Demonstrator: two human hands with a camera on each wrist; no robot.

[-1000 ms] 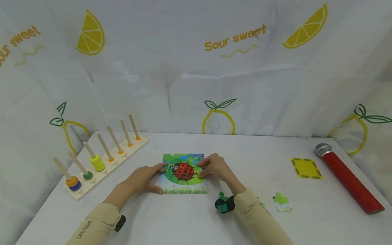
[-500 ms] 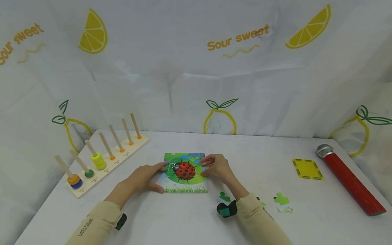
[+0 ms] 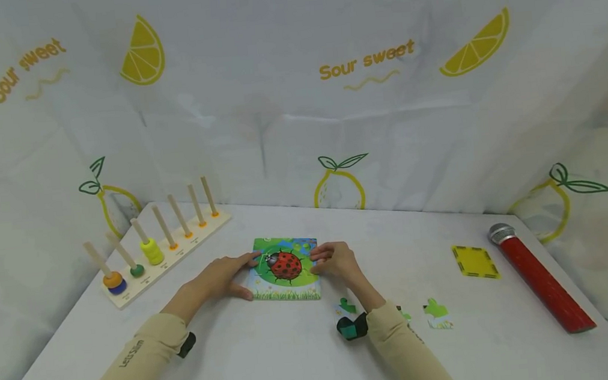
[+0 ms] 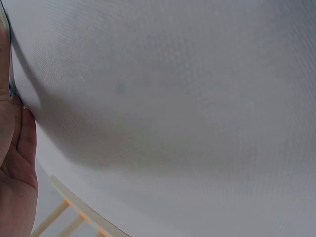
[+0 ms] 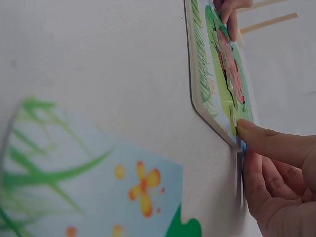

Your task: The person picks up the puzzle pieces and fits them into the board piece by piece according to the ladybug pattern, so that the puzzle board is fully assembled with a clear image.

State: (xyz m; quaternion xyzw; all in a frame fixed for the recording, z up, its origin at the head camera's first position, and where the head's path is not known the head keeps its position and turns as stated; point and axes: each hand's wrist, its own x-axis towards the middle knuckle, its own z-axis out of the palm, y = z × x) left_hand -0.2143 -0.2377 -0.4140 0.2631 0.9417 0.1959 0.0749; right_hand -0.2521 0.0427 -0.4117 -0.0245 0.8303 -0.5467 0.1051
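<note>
A ladybug jigsaw puzzle [image 3: 286,291] lies on the white table, with grass along its near edge. My left hand [image 3: 219,277] rests at its left side, fingertips over the picture and thumb by the lower left corner. At the opposite edge, my right hand [image 3: 338,261] pinches the puzzle; in the right wrist view its thumb [image 5: 269,140] is on top, with the other fingers at the side and below. The left wrist view catches only part of the left hand [image 4: 17,163]. One loose puzzle piece [image 3: 348,305] lies near the right wrist.
More loose pieces, one [image 3: 437,314] in plain sight and one [image 3: 405,315] partly behind the right sleeve, lie to the right. Beyond are a yellow square tile [image 3: 475,261] and a red toy microphone [image 3: 542,278]. A wooden peg board [image 3: 149,279] with coloured beads stands left.
My right fingers have drawn back slightly from the picture to the puzzle's right edge, uncovering more of it. The left hand and the puzzle stay in place.
</note>
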